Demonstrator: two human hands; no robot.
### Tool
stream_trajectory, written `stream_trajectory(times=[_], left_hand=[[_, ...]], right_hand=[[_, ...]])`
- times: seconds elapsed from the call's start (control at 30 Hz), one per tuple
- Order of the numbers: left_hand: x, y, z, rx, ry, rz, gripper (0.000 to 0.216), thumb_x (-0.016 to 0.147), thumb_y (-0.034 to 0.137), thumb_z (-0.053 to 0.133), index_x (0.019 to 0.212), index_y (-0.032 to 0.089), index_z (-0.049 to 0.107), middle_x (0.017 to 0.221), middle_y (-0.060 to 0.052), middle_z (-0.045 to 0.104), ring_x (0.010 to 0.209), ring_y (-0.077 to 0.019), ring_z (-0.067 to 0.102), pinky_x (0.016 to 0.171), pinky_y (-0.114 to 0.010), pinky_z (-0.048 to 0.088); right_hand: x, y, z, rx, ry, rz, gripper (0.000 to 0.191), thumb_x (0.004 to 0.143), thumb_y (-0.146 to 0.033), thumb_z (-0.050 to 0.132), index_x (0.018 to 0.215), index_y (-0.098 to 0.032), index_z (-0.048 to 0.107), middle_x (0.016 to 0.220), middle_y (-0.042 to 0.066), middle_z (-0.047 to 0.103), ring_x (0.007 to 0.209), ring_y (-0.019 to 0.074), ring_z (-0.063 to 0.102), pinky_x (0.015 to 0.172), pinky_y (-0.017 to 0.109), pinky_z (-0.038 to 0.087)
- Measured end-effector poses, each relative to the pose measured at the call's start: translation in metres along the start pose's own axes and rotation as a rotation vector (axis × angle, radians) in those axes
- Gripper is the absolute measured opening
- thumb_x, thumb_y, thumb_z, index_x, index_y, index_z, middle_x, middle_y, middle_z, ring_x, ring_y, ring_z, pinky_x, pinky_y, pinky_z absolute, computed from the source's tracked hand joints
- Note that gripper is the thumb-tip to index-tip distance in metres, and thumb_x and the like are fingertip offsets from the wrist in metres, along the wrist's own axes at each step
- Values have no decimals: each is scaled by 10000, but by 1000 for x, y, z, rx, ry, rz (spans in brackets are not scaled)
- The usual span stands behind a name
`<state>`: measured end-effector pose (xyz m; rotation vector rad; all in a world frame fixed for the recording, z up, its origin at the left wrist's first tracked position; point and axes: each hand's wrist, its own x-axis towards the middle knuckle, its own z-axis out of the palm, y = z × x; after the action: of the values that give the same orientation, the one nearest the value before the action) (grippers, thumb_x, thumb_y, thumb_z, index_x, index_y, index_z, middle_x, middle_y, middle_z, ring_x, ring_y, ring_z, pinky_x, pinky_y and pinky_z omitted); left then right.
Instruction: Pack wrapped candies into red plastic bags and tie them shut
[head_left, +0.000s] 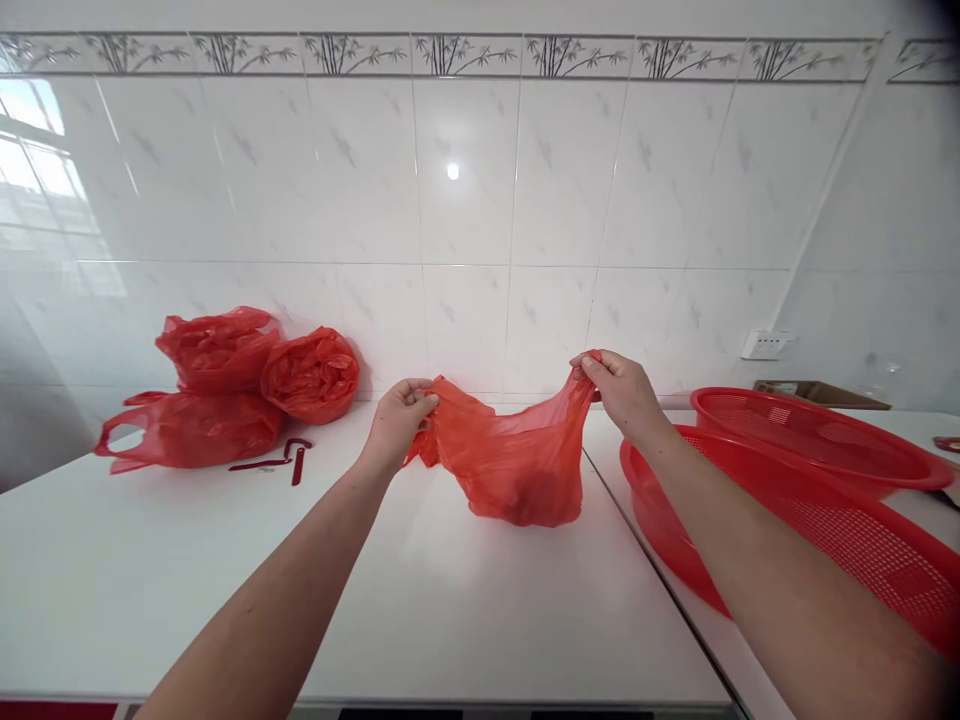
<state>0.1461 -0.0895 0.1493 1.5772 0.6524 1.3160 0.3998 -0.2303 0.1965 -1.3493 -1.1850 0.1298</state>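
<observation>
2 bare forearms (285, 590) converge forward above a smooth white tabletop (420, 620). Left hand (401, 420): thumb and fingers pinch one upper edge of the red bag (517, 460). Right hand (621, 388), slightly higher: pinches the opposite upper corner. Bag position: stretched between both hands; film thin, translucent, wrinkled. Farther, at left: 3 crumpled red plastic bundles (311, 375). Rear: glossy tile wall (469, 220).
</observation>
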Motion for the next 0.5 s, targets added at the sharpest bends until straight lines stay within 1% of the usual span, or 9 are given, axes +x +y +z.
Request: stream_trajectory(times=[0.1, 0.17, 0.23, 0.27, 0.33, 0.37, 0.4, 0.43, 0.5], left_hand=[[2, 23, 4, -53, -17, 134, 365, 697, 299, 676, 1025, 179, 569, 727, 20, 549, 649, -98, 540, 574, -210, 448], [-2, 35, 4, -28, -57, 192, 416, 719, 295, 666, 1107, 207, 545, 876, -10, 598, 757, -116, 568, 662, -242, 473], [-10, 36, -2, 26, -98, 185, 482, 742, 309, 655, 1193, 238, 502, 1069, -45, 601, 906, -146, 573, 780, -290, 473], [-15, 32, -7, 54, -107, 162, 504, 751, 322, 649, 1222, 248, 484, 1141, -57, 585, 977, -163, 562, 832, -314, 462], [-27, 13, -17, 97, -115, 78, 529, 763, 358, 639, 1253, 257, 464, 1229, -77, 549, 1086, -204, 530, 899, -358, 436], [-33, -1, -23, 116, -118, 25, 540, 764, 378, 638, 1259, 258, 463, 1259, -88, 533, 1124, -227, 514, 917, -378, 426], [-40, -18, -28, 131, -135, -41, 571, 756, 398, 646, 1274, 258, 451, 1297, -99, 506, 1155, -252, 499, 932, -400, 416], [-46, -35, -31, 146, -166, -111, 605, 743, 415, 658, 1284, 248, 444, 1335, -116, 473, 1186, -280, 478, 947, -421, 406], [-57, -67, -32, 179, -244, -238, 696, 716, 432, 685, 1322, 225, 411, 1405, -147, 393, 1275, -324, 383, 992, -460, 362]], right_hand=[[-1, -2, -3, -8, 28, -77, 273, 844, -400, 457, 839, -193, 635, 875, 32, 633, 805, 160, 568, 701, 294, 458], [-9, 0, -5, -37, 2, -86, 296, 860, -429, 437, 841, -200, 625, 847, 20, 621, 796, 161, 560, 719, 306, 450], [-23, 8, -7, -126, -17, -68, 316, 858, -466, 442, 808, -202, 608, 814, 15, 604, 774, 164, 547, 707, 311, 441], [-33, 14, -7, -180, 1, -53, 321, 850, -485, 454, 795, -203, 596, 806, 16, 596, 767, 169, 543, 696, 312, 437], [-57, 31, -4, -243, 80, -22, 310, 826, -509, 492, 851, -213, 580, 859, 26, 595, 801, 185, 545, 694, 319, 441], [-69, 42, -1, -228, 132, 3, 315, 812, -510, 516, 935, -225, 569, 928, 36, 596, 848, 198, 551, 711, 326, 448], [-80, 54, 2, -176, 162, 28, 366, 797, -503, 544, 1053, -242, 536, 1031, 50, 585, 926, 212, 550, 751, 338, 456], [-90, 68, 6, -107, 188, 51, 456, 773, -497, 579, 1149, -257, 486, 1135, 65, 557, 1013, 228, 536, 802, 355, 456], [-102, 95, 16, 16, 166, 105, 637, 715, -475, 651, 1262, -273, 393, 1267, 87, 493, 1140, 253, 485, 892, 389, 434]])
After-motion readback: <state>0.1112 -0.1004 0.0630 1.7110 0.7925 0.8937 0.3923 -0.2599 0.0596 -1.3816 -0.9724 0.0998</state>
